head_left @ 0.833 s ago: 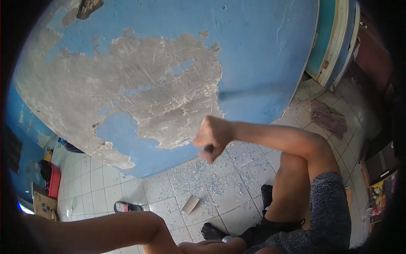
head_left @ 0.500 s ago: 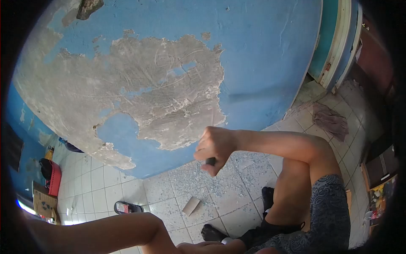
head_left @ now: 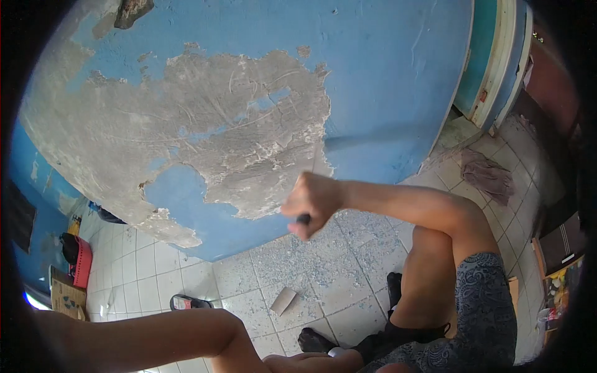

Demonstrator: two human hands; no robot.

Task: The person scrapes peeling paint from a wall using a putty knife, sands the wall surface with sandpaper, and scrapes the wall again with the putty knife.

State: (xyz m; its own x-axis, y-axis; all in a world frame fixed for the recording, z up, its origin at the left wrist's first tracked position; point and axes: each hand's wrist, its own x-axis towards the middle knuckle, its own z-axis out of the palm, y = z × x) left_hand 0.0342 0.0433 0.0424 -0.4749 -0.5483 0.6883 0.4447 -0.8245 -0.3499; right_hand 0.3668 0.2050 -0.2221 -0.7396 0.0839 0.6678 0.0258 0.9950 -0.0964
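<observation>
Black-handled, thin-bladed tool (head_left: 303, 219) sits clamped in the right hand (head_left: 313, 202), before the peeling blue-painted wall (head_left: 249, 105); pushed too hard, it might skid and skin those fingers. I can't see the left hand.

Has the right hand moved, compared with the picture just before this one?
Yes: the right hand is now higher in the view, judged against the bare plaster patch.

Right grip (head_left: 313, 202) around tool (head_left: 303, 219), peeling wall (head_left: 379, 74), flake-strewn tiles (head_left: 333, 264)
</observation>
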